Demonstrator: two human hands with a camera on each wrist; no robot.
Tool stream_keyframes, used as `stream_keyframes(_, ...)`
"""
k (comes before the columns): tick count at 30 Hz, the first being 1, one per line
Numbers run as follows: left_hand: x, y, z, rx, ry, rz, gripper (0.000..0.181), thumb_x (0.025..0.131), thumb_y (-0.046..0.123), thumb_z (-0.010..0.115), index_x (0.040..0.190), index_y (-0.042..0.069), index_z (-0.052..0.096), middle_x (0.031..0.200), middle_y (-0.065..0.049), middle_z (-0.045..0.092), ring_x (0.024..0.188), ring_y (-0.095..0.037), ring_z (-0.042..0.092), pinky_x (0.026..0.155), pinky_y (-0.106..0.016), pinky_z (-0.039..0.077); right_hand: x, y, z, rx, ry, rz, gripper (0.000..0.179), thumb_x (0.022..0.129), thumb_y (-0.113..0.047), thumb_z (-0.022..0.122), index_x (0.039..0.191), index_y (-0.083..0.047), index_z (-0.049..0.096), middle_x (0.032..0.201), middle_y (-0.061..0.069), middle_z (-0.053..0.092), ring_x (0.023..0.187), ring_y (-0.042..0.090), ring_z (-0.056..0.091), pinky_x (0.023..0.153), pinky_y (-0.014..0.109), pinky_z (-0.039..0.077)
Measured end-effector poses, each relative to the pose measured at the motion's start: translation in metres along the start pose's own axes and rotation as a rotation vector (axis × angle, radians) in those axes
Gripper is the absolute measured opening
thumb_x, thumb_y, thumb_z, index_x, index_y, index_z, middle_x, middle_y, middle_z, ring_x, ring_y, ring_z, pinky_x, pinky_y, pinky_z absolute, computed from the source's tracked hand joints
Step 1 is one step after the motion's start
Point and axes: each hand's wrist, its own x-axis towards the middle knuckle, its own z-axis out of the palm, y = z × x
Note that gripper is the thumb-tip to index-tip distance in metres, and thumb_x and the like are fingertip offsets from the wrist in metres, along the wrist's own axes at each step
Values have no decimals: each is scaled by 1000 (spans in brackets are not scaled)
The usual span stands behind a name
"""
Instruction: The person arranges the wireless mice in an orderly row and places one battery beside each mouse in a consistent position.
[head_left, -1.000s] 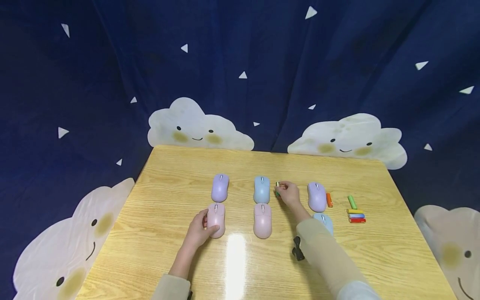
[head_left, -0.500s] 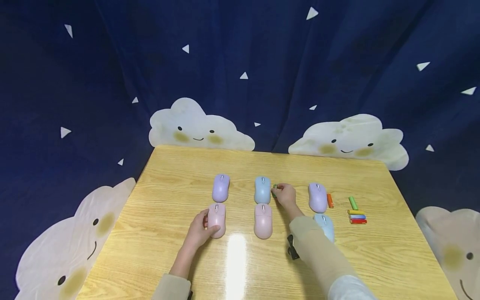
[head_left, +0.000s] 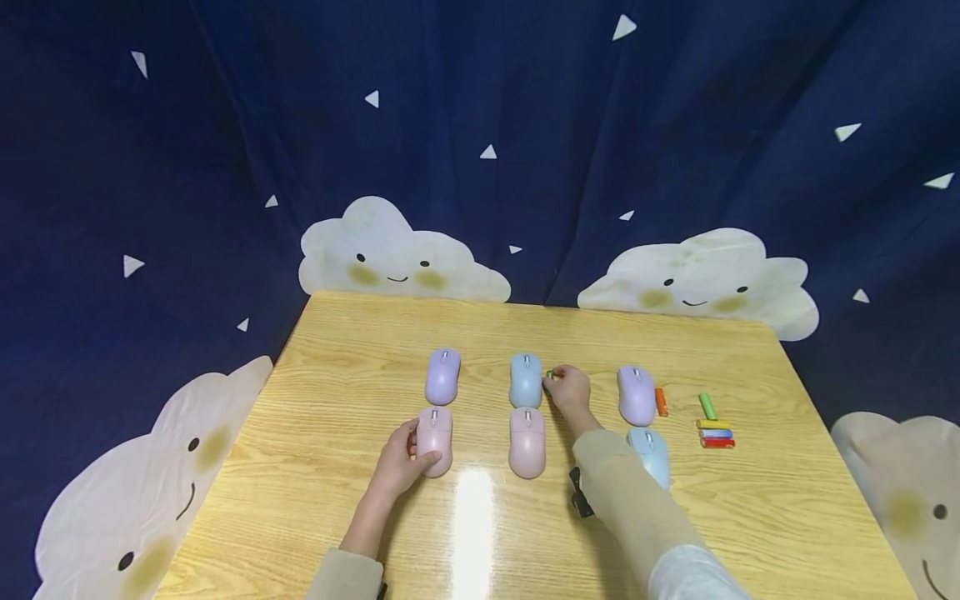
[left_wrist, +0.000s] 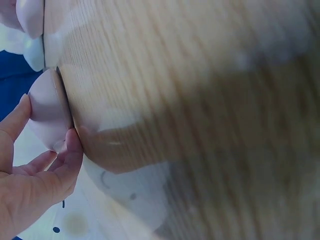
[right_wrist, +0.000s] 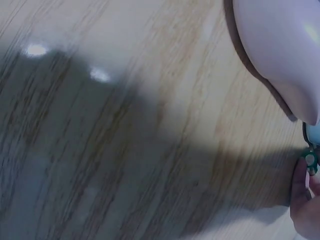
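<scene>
My left hand (head_left: 401,458) grips the near left pink computer mouse (head_left: 435,433) by its sides, thumb across the near end. In the left wrist view this pink mouse (left_wrist: 50,105) lies on the wood between thumb and fingers. A purple mouse (head_left: 442,379) is just beyond it. My right hand (head_left: 572,390) pinches a small green battery (head_left: 549,377), mostly covered by the fingers, close to the right side of a blue mouse (head_left: 526,382). The right wrist view catches the battery's end (right_wrist: 310,160) at its edge. A second pink mouse (head_left: 527,446) lies below the blue one.
Right of my right hand lie another purple mouse (head_left: 637,397) and a blue mouse (head_left: 651,457), the latter partly behind the sleeve. An orange battery (head_left: 661,402) sits beside the purple mouse. Farther right are green (head_left: 707,407), yellow (head_left: 713,424), blue (head_left: 716,433) and red (head_left: 718,444) batteries.
My right hand has moved slightly left with the green battery, nearer to the blue mouse, mostly in the first half second. The left hand stays on the pink mouse.
</scene>
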Motion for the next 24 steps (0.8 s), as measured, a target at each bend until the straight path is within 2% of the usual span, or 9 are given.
stream_keyframes(24, 0, -2, 1, 2, -6, 3, 68, 76, 12, 73, 129, -11, 40, 101, -15, 54, 89, -24, 52, 80, -41, 46, -1, -1, 5, -44, -9, -20, 35, 84, -14, 62, 112, 7, 57, 114, 23, 59, 106, 36, 55, 86, 43, 47)
